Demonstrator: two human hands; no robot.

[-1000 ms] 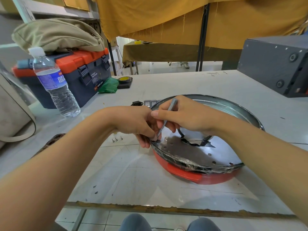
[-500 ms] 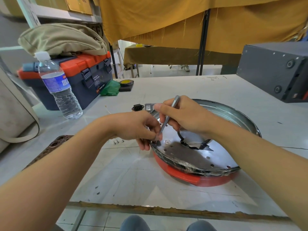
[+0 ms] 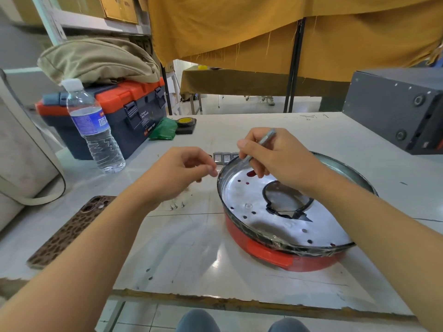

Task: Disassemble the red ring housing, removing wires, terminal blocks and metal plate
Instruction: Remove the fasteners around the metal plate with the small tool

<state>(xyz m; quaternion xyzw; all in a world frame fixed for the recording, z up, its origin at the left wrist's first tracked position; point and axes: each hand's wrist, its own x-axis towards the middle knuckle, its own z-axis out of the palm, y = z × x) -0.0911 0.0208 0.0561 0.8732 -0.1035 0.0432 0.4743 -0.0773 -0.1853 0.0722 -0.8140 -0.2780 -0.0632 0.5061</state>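
Note:
The red ring housing lies on the white table at centre right. A shiny perforated metal plate covers its top, with a black strip round the central hole. My right hand grips a thin grey tool, whose tip points down at the plate's far-left rim. My left hand hovers just left of the housing, thumb and forefinger tips pinched together; anything between them is too small to see. Three loose screws lie under that hand. Grey terminal blocks sit behind the rim.
A water bottle and an orange-and-blue toolbox stand at the back left, with a green bag and a tape roll beside them. A leopard-print phone lies near the left. A dark box stands back right.
My left hand has come off the housing's rim and moved left, fingertips pinched. The right hand has lifted the tool slightly towards the far rim.

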